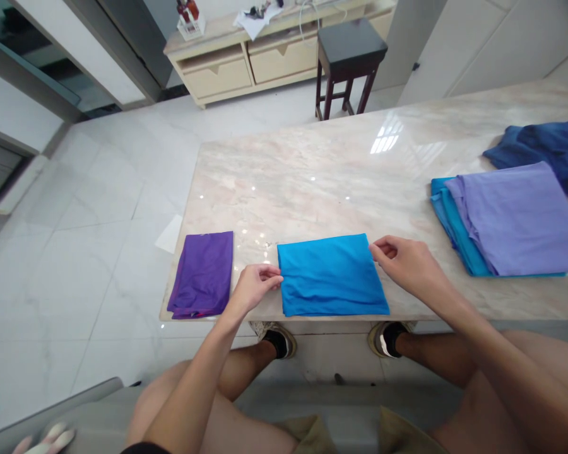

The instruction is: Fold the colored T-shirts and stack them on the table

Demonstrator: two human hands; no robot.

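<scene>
A bright blue folded cloth (pixel 334 277) lies flat near the front edge of the marble table, lightly creased across its lower half. My left hand (pixel 256 285) pinches its left edge between thumb and fingers. At its upper right edge, my right hand (pixel 402 257) is closed in a pinch on the fabric. Left of my left hand lies a folded purple cloth (pixel 203 274) at the table's corner. The exact kind of garment, if any, cannot be made out for either folded piece.
On the right of the marble table (pixel 303 176) sits a stack of folded lavender cloth (pixel 525 221) over blue pieces. Dark blue denim (pixel 544 148) lies behind it. Beyond the table stand a dark stool (pixel 351 47) and a cream cabinet (pixel 218 79).
</scene>
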